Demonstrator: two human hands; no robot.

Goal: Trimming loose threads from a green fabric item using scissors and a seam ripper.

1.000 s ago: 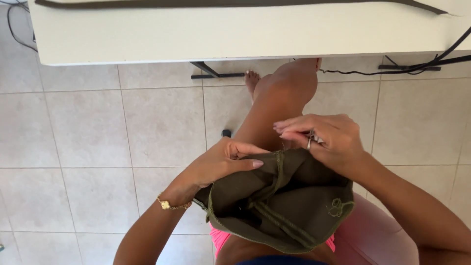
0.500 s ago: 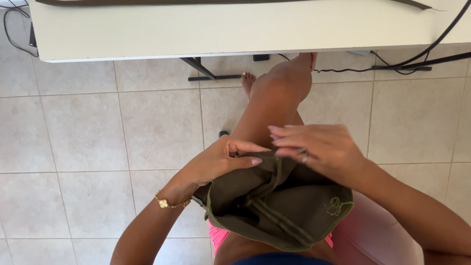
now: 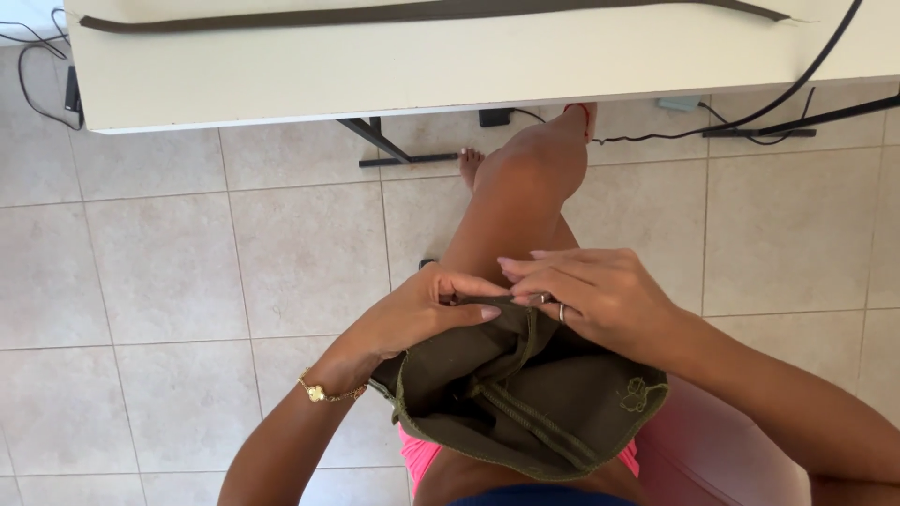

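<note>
An olive-green piece of cloth (image 3: 525, 398) with stitched seams lies bunched on my lap, over pink shorts (image 3: 420, 452). My left hand (image 3: 424, 309) pinches its upper edge between thumb and fingers. My right hand (image 3: 591, 290), with a ring on one finger, meets it at the same edge, fingertips pressed onto the fabric just beside the left thumb. Both hands hold the cloth over my raised knee (image 3: 530, 169). A gold bracelet (image 3: 323, 392) sits on my left wrist.
A white table (image 3: 375, 70) spans the top of the view, with a long olive strip of fabric (image 3: 422, 11) lying on it. Black cables (image 3: 778, 108) run under and beside it. Beige floor tiles (image 3: 169, 272) lie below, and a pink seat surface (image 3: 703, 450) is at right.
My right hand has slid left along the cloth's upper edge until its fingertips meet the left thumb. The left hand stays at the same spot on the edge.
</note>
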